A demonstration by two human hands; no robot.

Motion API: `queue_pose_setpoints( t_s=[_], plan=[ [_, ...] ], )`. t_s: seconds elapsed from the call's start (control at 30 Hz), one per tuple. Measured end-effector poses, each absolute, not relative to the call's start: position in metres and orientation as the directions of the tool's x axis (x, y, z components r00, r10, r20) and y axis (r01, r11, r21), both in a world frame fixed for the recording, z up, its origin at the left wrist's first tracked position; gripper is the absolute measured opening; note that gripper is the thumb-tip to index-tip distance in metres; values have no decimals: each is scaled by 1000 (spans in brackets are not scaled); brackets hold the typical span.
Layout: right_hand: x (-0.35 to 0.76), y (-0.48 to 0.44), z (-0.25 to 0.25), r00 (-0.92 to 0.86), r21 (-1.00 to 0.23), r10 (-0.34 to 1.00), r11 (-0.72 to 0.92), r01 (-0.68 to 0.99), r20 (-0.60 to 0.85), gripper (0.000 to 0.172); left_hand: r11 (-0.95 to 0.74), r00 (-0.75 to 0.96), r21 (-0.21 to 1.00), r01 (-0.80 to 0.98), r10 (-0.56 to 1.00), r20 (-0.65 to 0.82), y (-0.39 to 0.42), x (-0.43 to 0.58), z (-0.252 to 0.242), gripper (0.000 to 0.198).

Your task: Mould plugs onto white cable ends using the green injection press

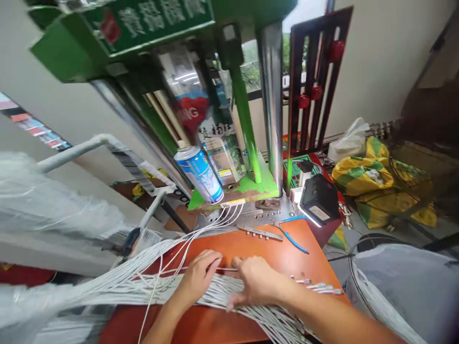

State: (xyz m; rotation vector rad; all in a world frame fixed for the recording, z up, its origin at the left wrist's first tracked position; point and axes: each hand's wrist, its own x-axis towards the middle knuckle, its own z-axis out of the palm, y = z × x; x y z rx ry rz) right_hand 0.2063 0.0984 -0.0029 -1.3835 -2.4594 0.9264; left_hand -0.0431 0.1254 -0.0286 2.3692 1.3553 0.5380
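Note:
My left hand [201, 274] is closed, its thumb and fingers pinched together over one white cable [227, 269]. That cable stretches straight across to my right hand [258, 279], whose fingers curl down over it. The right thumb is spread apart and rests on a thick bundle of white cables [224, 289] lying across the orange-brown tabletop. My right fingertips are partly hidden. Beyond the hands, several cables run into a pale row piece [233, 203] at the press's edge. A metal bar with small pegs [260, 232] and blue-handled pliers [296, 242] lie nearby.
A green press [247, 184] with steel columns rises in front. A blue-and-white spray can [200, 174] stands at its base. Small cable plugs [324, 288] lie at the right table edge, below a black box-shaped lamp [318, 200]. Plastic bags [401, 282] sit on the right.

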Motion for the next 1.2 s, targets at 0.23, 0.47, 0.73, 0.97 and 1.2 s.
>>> queue_pose_setpoints(
  t_s=[0.23, 0.47, 0.73, 0.97, 1.2],
  plan=[
    [208, 97, -8, -615, -815, 786, 314, 487, -65, 26, -343, 363, 701, 625, 923, 129, 98, -10, -13, 29],
    [213, 112, 11, -537, -919, 840, 147, 366, -79, 22, -421, 351, 696, 581, 902, 253, 85, 6, 18, 32],
    [249, 108, 62, -565, -931, 796, 4, 364, -217, 29, -417, 374, 706, 573, 899, 227, 81, 7, 50, 37],
    [296, 57, 82, -608, -755, 757, 248, 607, -240, 18, -345, 538, 710, 613, 841, -56, 42, 27, 58, 42],
    [324, 36, 64, -507, -768, 847, 215, 603, -161, 21, 130, 659, 962, 239, 706, -259, 37, 57, 19, 49]
  ],
)
